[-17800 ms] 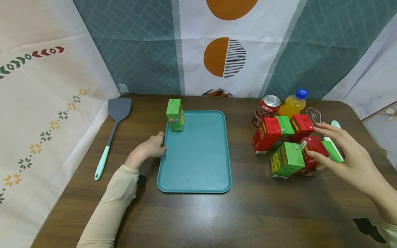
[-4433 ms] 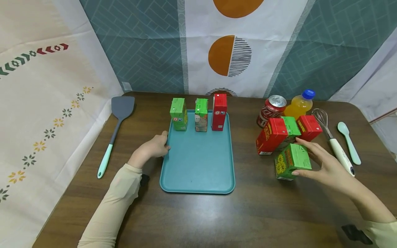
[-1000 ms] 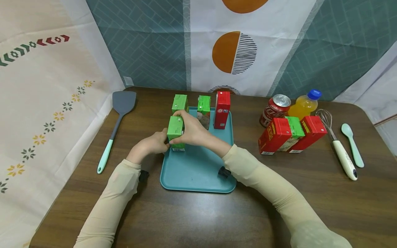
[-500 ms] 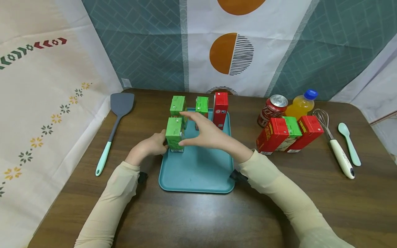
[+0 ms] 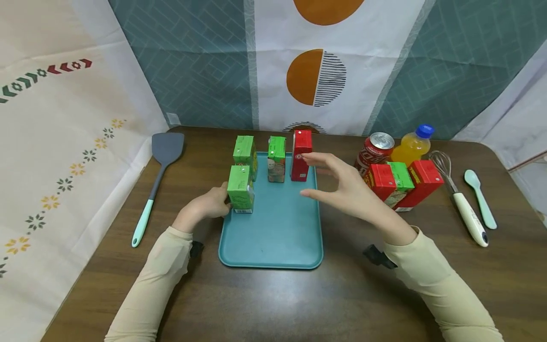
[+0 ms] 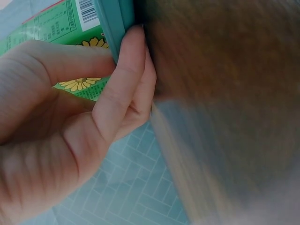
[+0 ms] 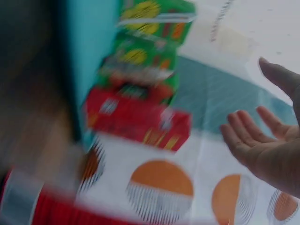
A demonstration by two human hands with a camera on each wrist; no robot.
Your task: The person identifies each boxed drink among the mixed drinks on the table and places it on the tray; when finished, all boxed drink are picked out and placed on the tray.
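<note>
My left hand (image 5: 210, 202) pinches the left rim of a teal tray (image 5: 273, 237); in the left wrist view the thumb and fingers (image 6: 124, 79) close on that rim from both sides. Four-sided drink cartons stand on the tray: a green one (image 5: 240, 190) at front left by my left hand, another green one (image 5: 244, 149) behind it, a slim green one (image 5: 276, 159) at the back middle and a red one (image 5: 301, 154) at back right. My right hand (image 5: 348, 187) holds nothing, its fingers spread over the tray's right edge, partly overlapping the red carton.
Right of the tray, two red cartons (image 5: 423, 183) flank a green carton (image 5: 400, 178). Behind them stand a soda can (image 5: 372, 149) and an orange drink bottle (image 5: 412, 146). A whisk (image 5: 467, 216) and a small spoon (image 5: 480, 197) lie farther right. A spatula (image 5: 158, 175) lies on the left.
Cartons from the right-hand group now stand on the tray, most recently the front-left green one. My right hand has let go of it and moved right. My left hand stays at the rim.
</note>
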